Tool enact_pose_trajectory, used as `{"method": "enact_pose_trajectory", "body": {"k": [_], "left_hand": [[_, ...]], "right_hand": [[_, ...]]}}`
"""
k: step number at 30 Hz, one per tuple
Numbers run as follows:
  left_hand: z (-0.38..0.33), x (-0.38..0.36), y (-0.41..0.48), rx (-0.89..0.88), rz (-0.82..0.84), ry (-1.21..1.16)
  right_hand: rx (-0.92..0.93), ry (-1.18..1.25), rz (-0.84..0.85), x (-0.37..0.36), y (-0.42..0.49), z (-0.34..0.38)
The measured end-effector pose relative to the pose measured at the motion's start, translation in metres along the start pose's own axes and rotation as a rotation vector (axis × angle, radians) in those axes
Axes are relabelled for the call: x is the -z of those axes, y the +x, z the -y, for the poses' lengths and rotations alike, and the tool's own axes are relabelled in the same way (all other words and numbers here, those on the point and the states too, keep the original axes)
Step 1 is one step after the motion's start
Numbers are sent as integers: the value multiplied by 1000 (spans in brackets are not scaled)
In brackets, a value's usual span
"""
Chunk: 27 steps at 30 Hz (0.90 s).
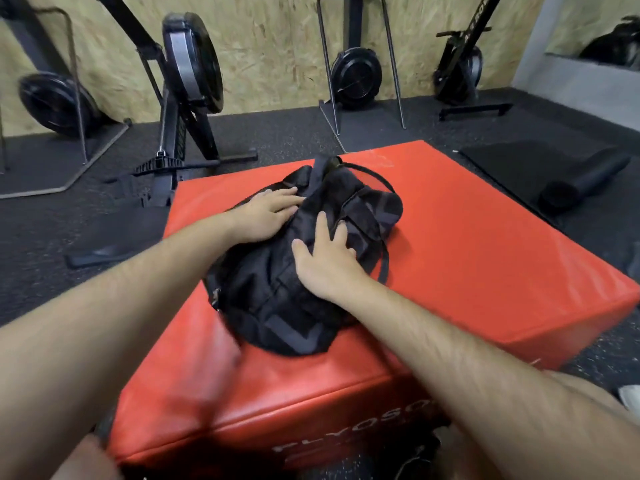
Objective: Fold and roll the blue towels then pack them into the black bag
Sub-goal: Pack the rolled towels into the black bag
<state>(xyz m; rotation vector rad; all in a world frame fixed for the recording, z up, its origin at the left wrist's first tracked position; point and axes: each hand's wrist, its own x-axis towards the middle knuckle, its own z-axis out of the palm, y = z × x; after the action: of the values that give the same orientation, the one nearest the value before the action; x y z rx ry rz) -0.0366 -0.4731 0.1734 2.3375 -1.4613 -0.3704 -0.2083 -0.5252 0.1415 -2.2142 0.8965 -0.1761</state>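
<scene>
Here, the left hand [268,216] lies flat with straight fingers on the upper left flank of a bulging black fabric bag with grey chevron stripes [270,306], holding nothing. The right hand [323,265] is also opened out, fingers spread and pressed onto the middle of the bag, the fingertips sinking a little into its folds; it grasps nothing.

What the bag holds cannot be seen, as its fabric covers everything inside. It looks crumpled and full, with a thin black strap [383,261] looping off its right side. Its long axis runs from the lower centre of the frame up toward the upper centre, leaning slightly right, with the gathered end farthest up.

The bag sits in the middle of a red padded vinyl box with white lettering [485,244]. Around the box is a dark speckled rubber floor [294,133]. A rolled black mat [585,181] lies at the right, and black upright rowing machines [192,64] stand along a chipboard wall [277,46] across the top.
</scene>
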Motion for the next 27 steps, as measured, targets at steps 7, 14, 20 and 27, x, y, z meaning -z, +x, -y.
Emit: {"method": "enact_pose_trajectory", "body": {"k": [7,14,20,27], "left_hand": [[2,18,-39,141,-86,-196],[-18,-37,-59,255,-367,254],[11,-52,-51,112,-416,187],[26,-39,-57,-29,-335,57]], "right_hand": [[286,-502,-170,17,-17,33],[704,-587,-180,24,66,24],[603,-519,-171,-1,78,11],[567,-625,-305,-18,49,21]]}}
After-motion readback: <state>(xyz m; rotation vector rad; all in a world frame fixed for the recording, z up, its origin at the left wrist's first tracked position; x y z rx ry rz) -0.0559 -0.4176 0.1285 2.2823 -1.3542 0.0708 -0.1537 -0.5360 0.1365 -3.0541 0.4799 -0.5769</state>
